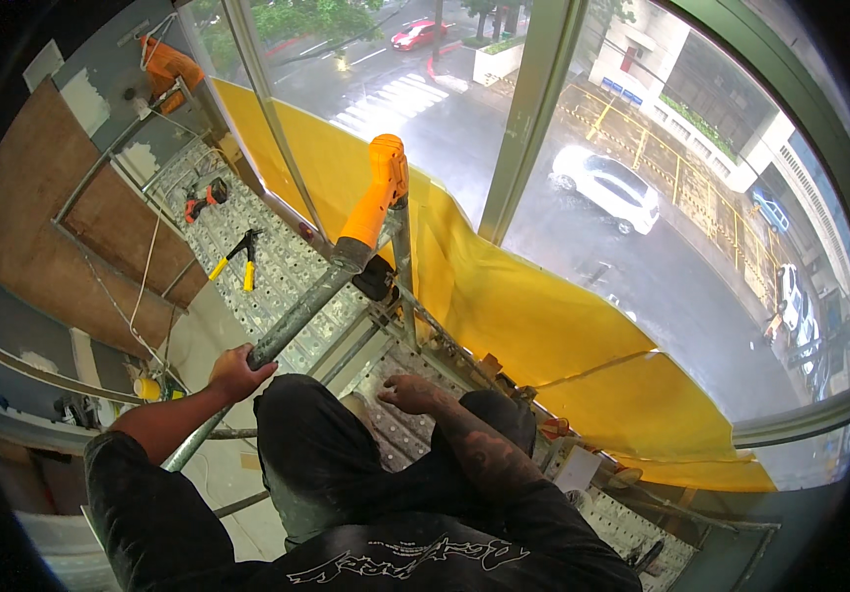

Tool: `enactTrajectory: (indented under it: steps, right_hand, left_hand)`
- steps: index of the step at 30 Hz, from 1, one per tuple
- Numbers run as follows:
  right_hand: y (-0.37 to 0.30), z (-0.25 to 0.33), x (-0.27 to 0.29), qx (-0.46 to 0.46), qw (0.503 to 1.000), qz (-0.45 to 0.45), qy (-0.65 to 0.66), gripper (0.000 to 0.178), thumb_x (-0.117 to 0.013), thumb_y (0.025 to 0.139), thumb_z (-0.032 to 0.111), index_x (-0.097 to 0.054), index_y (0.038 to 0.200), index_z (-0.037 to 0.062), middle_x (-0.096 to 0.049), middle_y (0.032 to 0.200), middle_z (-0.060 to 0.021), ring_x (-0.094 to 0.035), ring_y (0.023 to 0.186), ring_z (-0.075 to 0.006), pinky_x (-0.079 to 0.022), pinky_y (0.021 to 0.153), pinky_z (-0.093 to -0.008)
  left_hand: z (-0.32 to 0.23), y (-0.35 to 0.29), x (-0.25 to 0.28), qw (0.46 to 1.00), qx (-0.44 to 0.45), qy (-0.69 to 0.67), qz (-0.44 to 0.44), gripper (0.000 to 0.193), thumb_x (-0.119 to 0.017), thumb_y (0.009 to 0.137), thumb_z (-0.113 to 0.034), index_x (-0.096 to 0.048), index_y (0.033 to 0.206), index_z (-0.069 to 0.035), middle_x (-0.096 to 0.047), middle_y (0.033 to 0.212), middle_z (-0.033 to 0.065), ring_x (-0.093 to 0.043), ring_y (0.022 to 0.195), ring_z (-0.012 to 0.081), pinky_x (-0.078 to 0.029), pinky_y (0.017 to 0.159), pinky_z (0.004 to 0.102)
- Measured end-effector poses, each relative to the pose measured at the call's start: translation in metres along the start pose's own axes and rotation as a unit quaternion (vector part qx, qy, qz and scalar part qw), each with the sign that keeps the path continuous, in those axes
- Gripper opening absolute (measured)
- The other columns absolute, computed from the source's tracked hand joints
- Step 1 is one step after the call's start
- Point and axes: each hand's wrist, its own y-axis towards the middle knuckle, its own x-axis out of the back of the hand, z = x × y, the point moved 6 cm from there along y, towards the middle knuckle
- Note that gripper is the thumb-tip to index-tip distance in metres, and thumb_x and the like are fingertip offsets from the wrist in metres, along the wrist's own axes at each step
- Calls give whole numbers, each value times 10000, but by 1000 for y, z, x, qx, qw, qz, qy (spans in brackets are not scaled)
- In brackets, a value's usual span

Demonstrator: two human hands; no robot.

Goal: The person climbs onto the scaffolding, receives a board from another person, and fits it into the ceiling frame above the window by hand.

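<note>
My left hand [237, 373] is closed round a grey metal scaffold pipe [298, 314] that slopes up and away from me. At the pipe's far end sits a bright orange, long-bodied thing [375, 192] with a rounded head; its exact kind is unclear. My right hand [410, 393] hovers between my bent knees above the perforated metal deck, fingers loosely bent and apart, nothing visible in them. Beyond the pipe, on the raised metal plank [277, 257], lie a yellow-handled hand tool [237, 261] and a red-and-black power tool [206, 200].
Yellow sheeting [583, 335] covers the lower part of large windows on the right, with a street and cars outside. Scaffold bars and a cord stand at left by a brown board [60, 217]. An orange bag [170, 71] hangs at far left. More planks continue lower right.
</note>
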Motion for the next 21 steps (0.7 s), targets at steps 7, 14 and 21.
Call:
enactTrajectory:
  steps: [7, 14, 21]
  right_hand:
    - [1, 0, 1, 17, 1000, -18, -6, 595, -574, 976, 493, -613, 1286, -13, -665, 1217, -257, -610, 1175, -416, -481, 1009, -470]
    - [0, 6, 3, 28, 999, -18, -18, 585, -573, 975, 480, -606, 1298, -7, -670, 1204, -258, -616, 1163, -415, -483, 1005, -471]
    - [1, 5, 3, 20, 1000, -21, -7, 573, -568, 973, 481, -613, 1292, 7, -678, 1183, -250, -621, 1150, -414, -484, 998, -471]
  left_hand:
    - [-1, 0, 0, 1000, -5, -5, 2, 603, -722, 788, -592, -644, 922, -9, -686, 803, 218, -686, 799, 406, -527, 723, 495]
    - [-3, -2, 2, 1000, 1, -1, -5, 622, -716, 783, -608, -650, 939, -9, -691, 819, 219, -686, 821, 408, -528, 737, 497]
    - [-3, -3, 4, 999, 3, 18, -28, 667, -714, 773, -623, -677, 1019, -4, -703, 873, 232, -691, 860, 408, -535, 772, 489]
